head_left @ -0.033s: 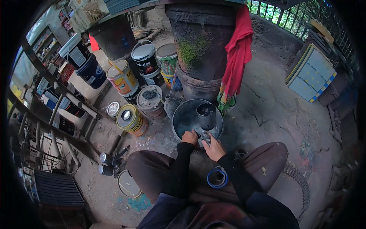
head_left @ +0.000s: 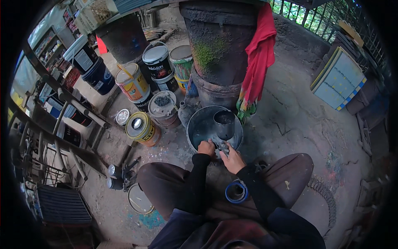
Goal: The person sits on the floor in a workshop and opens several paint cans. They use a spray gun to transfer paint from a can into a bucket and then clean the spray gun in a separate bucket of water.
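Note:
A round metal basin (head_left: 191, 132) with bluish-grey liquid in it stands on the floor in front of my crossed legs. Inside it, toward the right, is a dark cylindrical cup (head_left: 225, 128). My left hand (head_left: 206, 148) is closed in a fist over the basin's near edge; what its fingers grip is hidden. Just to its right, my right hand (head_left: 234, 160) closes around a small grey metal piece (head_left: 224, 147), thumb forward. The piece lies just below the cup, and I cannot tell whether they are joined. Between my legs stands a blue-rimmed can (head_left: 236, 192).
Several paint buckets (head_left: 143, 129) stand at the left, beside a grey jug (head_left: 184, 113). A large mossy pot (head_left: 215, 54) with a red cloth (head_left: 260, 58) rises behind the basin. A round lid (head_left: 140, 200) and a coiled hose (head_left: 325, 197) lie on the floor.

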### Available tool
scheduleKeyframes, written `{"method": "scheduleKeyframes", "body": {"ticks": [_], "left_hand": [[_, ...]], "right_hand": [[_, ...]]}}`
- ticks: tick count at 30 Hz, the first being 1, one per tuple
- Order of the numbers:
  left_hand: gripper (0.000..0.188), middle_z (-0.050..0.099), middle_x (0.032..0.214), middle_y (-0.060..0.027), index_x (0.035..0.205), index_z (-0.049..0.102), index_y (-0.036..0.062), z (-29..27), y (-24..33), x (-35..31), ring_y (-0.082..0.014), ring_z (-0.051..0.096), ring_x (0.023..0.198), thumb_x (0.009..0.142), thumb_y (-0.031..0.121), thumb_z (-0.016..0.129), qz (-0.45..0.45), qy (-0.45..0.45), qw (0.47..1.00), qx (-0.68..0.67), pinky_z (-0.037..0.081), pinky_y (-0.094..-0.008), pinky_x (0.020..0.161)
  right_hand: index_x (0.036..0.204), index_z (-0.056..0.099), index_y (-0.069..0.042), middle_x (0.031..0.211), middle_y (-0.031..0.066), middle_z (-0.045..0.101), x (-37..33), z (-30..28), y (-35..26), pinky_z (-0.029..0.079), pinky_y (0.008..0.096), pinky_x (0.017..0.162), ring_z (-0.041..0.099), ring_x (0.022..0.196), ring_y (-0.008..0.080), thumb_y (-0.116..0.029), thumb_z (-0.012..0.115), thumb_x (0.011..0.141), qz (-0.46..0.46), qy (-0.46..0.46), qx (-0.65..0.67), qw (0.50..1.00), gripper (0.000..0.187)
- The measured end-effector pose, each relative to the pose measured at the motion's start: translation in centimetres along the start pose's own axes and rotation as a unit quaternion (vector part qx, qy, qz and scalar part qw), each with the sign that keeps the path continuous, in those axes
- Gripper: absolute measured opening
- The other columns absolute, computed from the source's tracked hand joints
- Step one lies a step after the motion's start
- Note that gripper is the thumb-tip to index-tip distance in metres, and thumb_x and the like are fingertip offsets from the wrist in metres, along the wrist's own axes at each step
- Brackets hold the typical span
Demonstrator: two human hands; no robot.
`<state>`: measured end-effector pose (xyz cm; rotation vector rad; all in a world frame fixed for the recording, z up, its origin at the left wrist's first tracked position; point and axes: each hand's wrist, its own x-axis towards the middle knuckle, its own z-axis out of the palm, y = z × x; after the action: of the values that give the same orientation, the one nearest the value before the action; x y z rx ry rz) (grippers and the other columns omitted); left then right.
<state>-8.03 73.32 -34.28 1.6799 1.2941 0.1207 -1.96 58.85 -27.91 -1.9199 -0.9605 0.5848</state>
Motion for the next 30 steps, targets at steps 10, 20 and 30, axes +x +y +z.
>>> {"method": "scheduleKeyframes", "body": {"ticks": [10,20,30], "left_hand": [[0.048,0.062,0.063,-0.0216,0.075,0.062,-0.0075,-0.9,1.2,-1.9,-0.0345,0.064,0.063,0.09,0.033,0.042,0.056,0.035,0.997,0.034,0.051,-0.0413,0.065],[0.047,0.062,0.075,-0.0251,0.073,0.064,-0.0043,-0.8,0.7,-1.5,-0.041,0.061,0.081,0.088,0.036,0.044,0.044,0.031,0.998,0.026,0.047,-0.044,0.073],[0.045,0.062,0.07,-0.0228,0.071,0.064,-0.0034,0.8,-1.7,0.1,-0.0392,0.062,0.075,0.089,0.033,0.043,0.086,0.065,0.993,0.053,0.047,-0.0439,0.071]], "right_hand": [[0.127,0.041,-0.008,0.096,0.0268,0.059,0.2,0.1,0.7,0.044,0.0467,0.077,0.054,0.092,0.0446,-0.024,0.054,0.084,0.033,-0.038,0.031,0.998,0.048],[0.125,0.042,-0.005,0.084,0.0249,0.061,0.3,0.1,0.8,0.047,0.0417,0.07,0.06,0.082,0.0404,-0.022,0.056,0.084,-0.02,-0.013,0.008,1.0,0.047],[0.127,0.04,-0.003,0.089,0.0276,0.06,0.1,-0.5,0.2,0.046,0.0431,0.074,0.058,0.088,0.0425,-0.023,0.056,0.083,0.006,-0.04,0.005,0.999,0.051]]}}
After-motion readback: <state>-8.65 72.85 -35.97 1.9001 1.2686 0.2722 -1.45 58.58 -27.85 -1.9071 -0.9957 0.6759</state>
